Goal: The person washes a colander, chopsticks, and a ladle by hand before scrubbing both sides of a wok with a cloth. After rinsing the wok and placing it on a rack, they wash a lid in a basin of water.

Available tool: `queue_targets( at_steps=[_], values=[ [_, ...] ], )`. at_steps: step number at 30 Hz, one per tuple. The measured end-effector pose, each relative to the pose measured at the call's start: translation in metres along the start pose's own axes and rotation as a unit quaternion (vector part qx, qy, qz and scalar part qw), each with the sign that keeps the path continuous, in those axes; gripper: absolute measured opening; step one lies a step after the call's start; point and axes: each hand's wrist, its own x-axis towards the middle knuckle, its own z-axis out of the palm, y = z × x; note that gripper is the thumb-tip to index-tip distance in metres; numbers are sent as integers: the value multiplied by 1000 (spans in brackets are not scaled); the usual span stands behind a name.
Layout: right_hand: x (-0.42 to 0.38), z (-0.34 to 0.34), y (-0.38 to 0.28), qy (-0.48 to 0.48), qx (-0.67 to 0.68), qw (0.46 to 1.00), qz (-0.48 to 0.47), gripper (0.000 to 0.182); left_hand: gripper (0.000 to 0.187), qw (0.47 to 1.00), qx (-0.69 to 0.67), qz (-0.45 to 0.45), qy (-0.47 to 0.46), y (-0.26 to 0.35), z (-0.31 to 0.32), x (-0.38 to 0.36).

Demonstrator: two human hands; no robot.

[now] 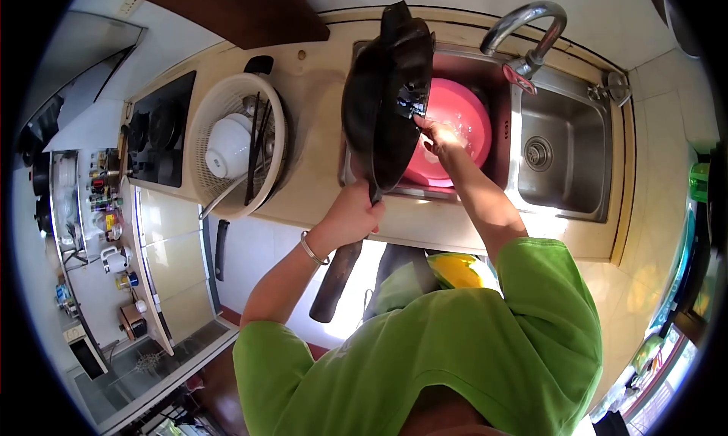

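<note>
A black wok [364,110] is held tilted on its side over the left sink basin, its wet inner face turned toward the right. My left hand [350,216] is closed round the base of its long handle [337,280], which points down toward my body. At the wok's right edge, my right hand [441,138] touches it with curled fingers. Whether those fingers pinch anything besides the rim is hidden. Under the right hand, a pink basin [474,117] with water in it sits in the sink, partly covered by the wok.
A chrome faucet [542,30] arches behind the sink, beside the smaller right basin [565,170]. On the counter to the left stands a white basket [199,152] with a bowl [227,148], chopsticks [254,152] and a ladle handle. Farther left is a black stove [158,129].
</note>
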Motion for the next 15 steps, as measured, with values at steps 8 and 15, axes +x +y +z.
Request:
queue_targets(
  at_steps=[8, 15],
  values=[
    [6, 26, -37, -111, 17, 986, -124, 21, 34, 958, 227, 106, 139, -16, 6, -21],
    [-33, 25, -58, -416, 182, 866, -210, 38, 36, 943, 287, 110, 132, -6, 0, -45]
  ],
)
